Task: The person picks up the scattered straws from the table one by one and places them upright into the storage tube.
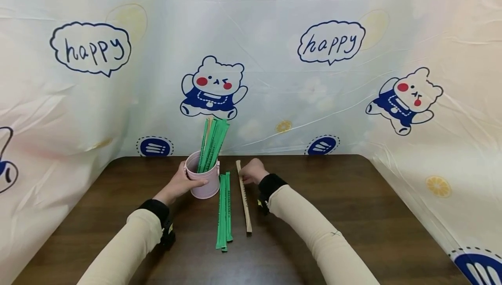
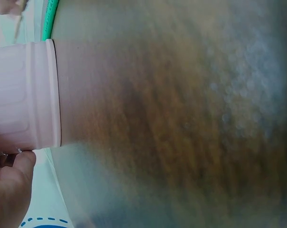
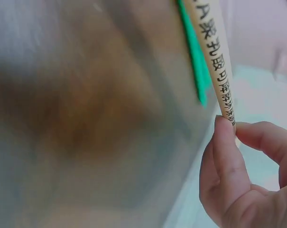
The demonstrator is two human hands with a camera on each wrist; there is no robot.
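Observation:
My left hand (image 1: 182, 185) grips a small pink bucket (image 1: 205, 185) from its left side, thumb across the front; the left wrist view shows the bucket's wall (image 2: 20, 95) and my fingers at its edge. A bunch of green paper-wrapped straws (image 1: 213, 145) stands in the bucket, leaning right, with a tan one among them. My right hand (image 1: 254, 171) pinches a tan paper-wrapped straw (image 1: 245, 202) near its far end. In the right wrist view, thumb and forefinger meet on this straw (image 3: 217, 61), which has black printed characters.
Several green-wrapped straws (image 1: 223, 215) lie side by side on the dark wooden table (image 1: 321, 198), between the bucket and the tan straw. A pale curtain (image 1: 270, 93) with printed bears and "happy" bubbles hangs behind the table's far edge and along both sides.

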